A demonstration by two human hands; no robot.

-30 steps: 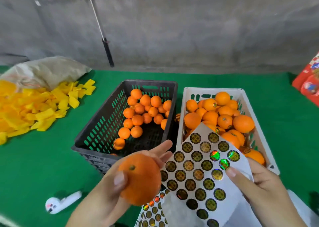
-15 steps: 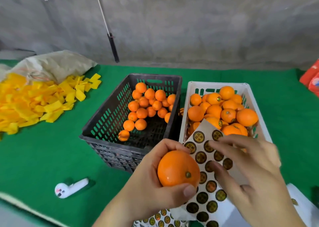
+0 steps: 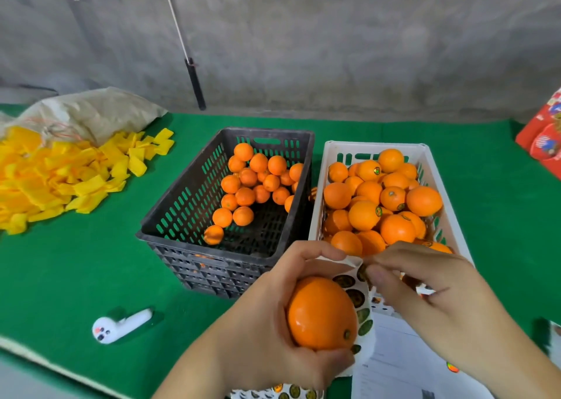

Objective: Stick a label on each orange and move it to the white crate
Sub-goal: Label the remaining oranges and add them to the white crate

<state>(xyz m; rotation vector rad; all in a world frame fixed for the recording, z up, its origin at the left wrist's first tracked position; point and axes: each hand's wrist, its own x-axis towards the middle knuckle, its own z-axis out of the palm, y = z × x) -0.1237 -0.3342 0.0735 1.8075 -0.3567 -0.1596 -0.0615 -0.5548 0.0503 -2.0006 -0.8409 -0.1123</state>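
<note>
My left hand (image 3: 267,316) grips an orange (image 3: 321,313) low in the middle and also pins the curled top edge of a label sheet (image 3: 353,295) with its fingertips. My right hand (image 3: 431,295) pinches at a round label on that sheet's top edge, right beside the orange. The sheet bends behind the orange and is mostly hidden. The black crate (image 3: 182,213) holds several unlabelled oranges. To its right, the white crate (image 3: 317,198) is piled with oranges, some showing round labels.
A heap of yellow wrappers (image 3: 57,180) and a tan sack (image 3: 94,113) lie at the left. A small white device (image 3: 121,325) sits on the green cloth at front left. More label sheets (image 3: 288,394) and white paper (image 3: 400,365) lie at the front edge. Red packaging (image 3: 543,140) is at far right.
The left hand brought the orange in front of the label sheet and curled round it. The sheet folded down behind the orange, and the right hand moved up to pinch its top edge.
</note>
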